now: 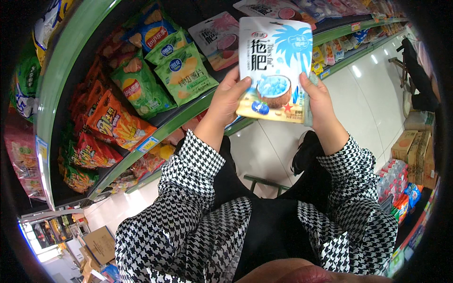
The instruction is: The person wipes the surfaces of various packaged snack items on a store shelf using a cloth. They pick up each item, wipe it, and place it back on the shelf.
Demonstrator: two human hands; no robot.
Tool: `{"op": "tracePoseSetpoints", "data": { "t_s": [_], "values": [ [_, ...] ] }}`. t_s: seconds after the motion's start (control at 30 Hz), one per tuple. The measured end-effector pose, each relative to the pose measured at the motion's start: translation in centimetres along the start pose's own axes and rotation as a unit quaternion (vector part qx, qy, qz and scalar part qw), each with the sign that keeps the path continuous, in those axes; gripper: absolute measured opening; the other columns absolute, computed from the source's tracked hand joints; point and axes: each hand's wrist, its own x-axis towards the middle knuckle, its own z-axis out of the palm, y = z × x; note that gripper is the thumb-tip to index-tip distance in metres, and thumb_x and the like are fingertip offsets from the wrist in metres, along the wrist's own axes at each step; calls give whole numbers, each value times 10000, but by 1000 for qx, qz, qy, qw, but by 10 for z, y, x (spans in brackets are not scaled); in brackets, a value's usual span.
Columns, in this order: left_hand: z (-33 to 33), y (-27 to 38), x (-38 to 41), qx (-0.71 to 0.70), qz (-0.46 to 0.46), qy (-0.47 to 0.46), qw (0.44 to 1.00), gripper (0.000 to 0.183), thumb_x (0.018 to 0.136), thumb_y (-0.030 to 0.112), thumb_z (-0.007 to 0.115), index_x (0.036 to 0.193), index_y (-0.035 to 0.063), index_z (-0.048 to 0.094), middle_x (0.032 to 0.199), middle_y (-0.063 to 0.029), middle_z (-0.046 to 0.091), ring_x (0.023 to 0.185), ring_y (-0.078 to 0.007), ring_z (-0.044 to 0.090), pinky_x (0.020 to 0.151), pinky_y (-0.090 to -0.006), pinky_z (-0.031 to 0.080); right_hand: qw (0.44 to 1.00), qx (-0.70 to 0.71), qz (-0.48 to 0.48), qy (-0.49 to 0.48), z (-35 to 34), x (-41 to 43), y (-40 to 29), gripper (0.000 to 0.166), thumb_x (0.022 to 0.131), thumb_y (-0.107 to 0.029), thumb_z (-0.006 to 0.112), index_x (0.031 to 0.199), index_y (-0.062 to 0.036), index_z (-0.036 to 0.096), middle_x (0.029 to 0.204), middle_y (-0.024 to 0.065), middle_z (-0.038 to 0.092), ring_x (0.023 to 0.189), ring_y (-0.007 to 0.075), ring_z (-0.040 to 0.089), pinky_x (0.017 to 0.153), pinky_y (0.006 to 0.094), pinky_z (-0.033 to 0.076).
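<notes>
A white and blue snack pouch (276,53), printed with a coconut bowl and a palm tree, is held up by its two sides. My left hand (231,95) grips its left edge, thumb on the front. At the right edge my right hand (316,95) pinches it the same way, with a grey-green cloth (309,109) between that hand and the pouch. Behind the pouch, on the shelf, lies a similar pink pouch (221,39). Green potato chip bags (185,74) stand just left of my left hand.
The green-edged shelf (187,100) curves along the left, carrying orange snack bags (118,120) and a Lay's bag (138,83). Below me is a tiled floor (262,148) with a green metal stool frame (265,182). Cardboard boxes (416,152) and shrink-wrapped bottles (393,180) stand at right.
</notes>
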Motion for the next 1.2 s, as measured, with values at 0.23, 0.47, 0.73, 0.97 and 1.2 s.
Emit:
{"op": "tracePoseSetpoints", "data": {
  "t_s": [0.23,0.47,0.73,0.97,1.2],
  "values": [
    [28,-6,-17,652,330,-44,681,908,652,227,832,1427,143,366,1478,-216,256,1363,-433,262,1100,-537,268,998,25,-45,34,-1,6,-20,312,966,-186,523,1199,21,514,1066,162,652,889,263,685,755,384,579],
    [35,-19,-14,658,338,-17,672,887,625,-36,720,1417,216,410,1444,-213,359,1267,-413,447,977,-417,459,998,58,-33,3,26,-11,-6,323,954,-203,554,1197,8,534,1059,112,653,898,207,664,795,334,541],
    [34,-48,-19,54,64,-3,996,557,853,-2,635,1362,55,415,1314,-119,514,1181,-246,537,940,-425,493,926,-152,-344,30,23,-15,-12,287,933,-113,598,1181,24,551,1096,67,633,931,138,606,830,277,492],
    [50,-29,-22,-166,-64,-79,981,488,905,37,590,1341,26,371,1306,-126,505,1187,-296,537,939,-490,522,801,-259,-535,69,14,-18,-27,261,897,-36,583,1149,34,579,1138,138,624,1003,189,610,888,333,487],
    [34,-58,-28,-236,-118,-67,962,480,927,52,574,1362,62,372,1314,-122,502,1204,-238,535,987,-376,496,553,-677,-432,-219,36,-16,0,470,728,-79,631,1191,-161,627,1317,26,557,1296,302,435,871,403,449]
  ]
}}
